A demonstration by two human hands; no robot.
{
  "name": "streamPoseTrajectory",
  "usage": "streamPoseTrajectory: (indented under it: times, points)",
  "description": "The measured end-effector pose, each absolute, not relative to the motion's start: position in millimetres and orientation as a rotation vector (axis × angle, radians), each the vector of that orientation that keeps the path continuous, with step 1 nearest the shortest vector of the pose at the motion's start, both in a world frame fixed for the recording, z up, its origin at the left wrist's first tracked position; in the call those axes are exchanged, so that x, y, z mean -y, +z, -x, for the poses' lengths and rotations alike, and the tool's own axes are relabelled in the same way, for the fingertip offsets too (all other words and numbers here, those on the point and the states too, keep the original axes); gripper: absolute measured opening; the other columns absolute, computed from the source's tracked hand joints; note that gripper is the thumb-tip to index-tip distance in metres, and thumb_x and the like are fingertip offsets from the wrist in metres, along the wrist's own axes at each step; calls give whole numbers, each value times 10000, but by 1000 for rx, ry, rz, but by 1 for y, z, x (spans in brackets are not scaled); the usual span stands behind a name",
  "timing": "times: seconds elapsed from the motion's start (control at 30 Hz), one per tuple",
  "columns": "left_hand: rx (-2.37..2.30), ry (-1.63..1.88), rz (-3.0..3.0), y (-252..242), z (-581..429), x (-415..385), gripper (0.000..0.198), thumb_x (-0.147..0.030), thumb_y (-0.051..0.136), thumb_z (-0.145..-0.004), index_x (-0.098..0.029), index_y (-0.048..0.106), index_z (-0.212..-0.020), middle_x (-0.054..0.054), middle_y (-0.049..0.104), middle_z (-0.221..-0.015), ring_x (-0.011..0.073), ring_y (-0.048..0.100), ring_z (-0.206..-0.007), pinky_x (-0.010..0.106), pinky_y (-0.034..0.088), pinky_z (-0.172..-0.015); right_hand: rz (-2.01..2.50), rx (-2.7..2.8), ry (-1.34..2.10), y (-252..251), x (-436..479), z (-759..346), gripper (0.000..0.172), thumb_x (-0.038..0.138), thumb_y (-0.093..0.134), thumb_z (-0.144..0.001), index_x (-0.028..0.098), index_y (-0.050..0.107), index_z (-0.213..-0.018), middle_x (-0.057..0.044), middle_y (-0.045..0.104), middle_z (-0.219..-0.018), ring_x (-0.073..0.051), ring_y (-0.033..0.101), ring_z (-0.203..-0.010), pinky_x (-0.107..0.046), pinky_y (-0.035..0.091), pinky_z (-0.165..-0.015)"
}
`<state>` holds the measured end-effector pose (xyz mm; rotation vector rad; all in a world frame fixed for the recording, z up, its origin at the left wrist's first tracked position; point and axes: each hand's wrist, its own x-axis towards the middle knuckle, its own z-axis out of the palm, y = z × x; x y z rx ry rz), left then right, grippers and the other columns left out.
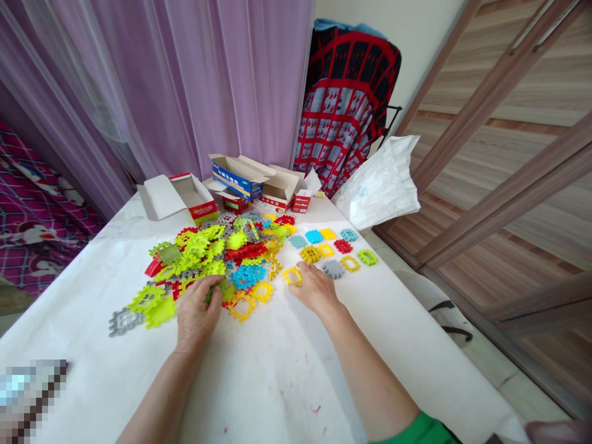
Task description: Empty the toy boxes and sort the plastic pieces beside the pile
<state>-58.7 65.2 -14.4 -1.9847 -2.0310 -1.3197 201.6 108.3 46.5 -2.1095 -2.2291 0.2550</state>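
Note:
A heap of toothed plastic building pieces [198, 250], mostly lime green with some red, blue, grey and yellow, lies on the white table. My left hand [198, 311] is at the heap's near edge, fingers curled and thumb pressed towards them around a green piece [213, 291], partly hidden. Right of the heap, my right hand [317, 287] pinches a yellow open-framed square piece [292, 277] at its right edge. Beyond that hand, single pieces are laid out in loose rows, among them a grey piece [333, 269], a red piece [343, 246] and a green frame [367, 257].
Along the back stand opened cardboard boxes: a red-and-white box [202, 206], a blue box [237, 177] and a red-sided box [277, 200]. A white plastic bag [379, 185] leans at the table's right edge. A pixelated object [28, 394] lies at the front left.

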Motion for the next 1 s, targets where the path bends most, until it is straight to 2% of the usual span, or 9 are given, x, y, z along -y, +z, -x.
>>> streamPoseTrajectory:
  times: [0.2, 0.47, 0.77, 1.0]
  points:
    - [2029, -1292, 1993, -18, 62, -66, 262, -317, 455, -858, -236, 680, -964, 50, 725, -992, 224, 672, -912, 358, 523, -844, 2180, 1899, 227, 66, -146, -264, 574, 452, 582, -824, 218, 458, -1333, -70, 644, -1231, -224, 621, -1061, -303, 447, -826]
    - [2007, -1238, 2013, -17, 63, -66, 275, -331, 438, -868, -215, 674, -949, 59, 722, -988, 222, 670, -905, 343, 517, -822, 2358, 1985, 160, 56, -201, -310, 591, 444, 608, -808, 192, 477, -1326, -110, 660, -1210, -276, 615, -1098, -349, 453, -843]
    - [2020, -1243, 2018, -17, 64, -66, 271, -339, 448, -872, -219, 678, -952, 56, 721, -989, 224, 669, -915, 350, 519, -836, 2337, 2110, 146, 49, -207, -302, 626, 428, 626, -786, 177, 469, -1338, -126, 654, -1218, -297, 591, -1132, -372, 455, -877]
    - [2012, -1245, 2023, -19, 65, -67, 264, -339, 455, -870, -217, 673, -957, 60, 718, -999, 227, 667, -918, 358, 519, -840, 2358, 2133, 150, 53, -207, -295, 580, 414, 626, -796, 173, 506, -1309, -134, 650, -1224, -294, 578, -1154, -364, 455, -886]
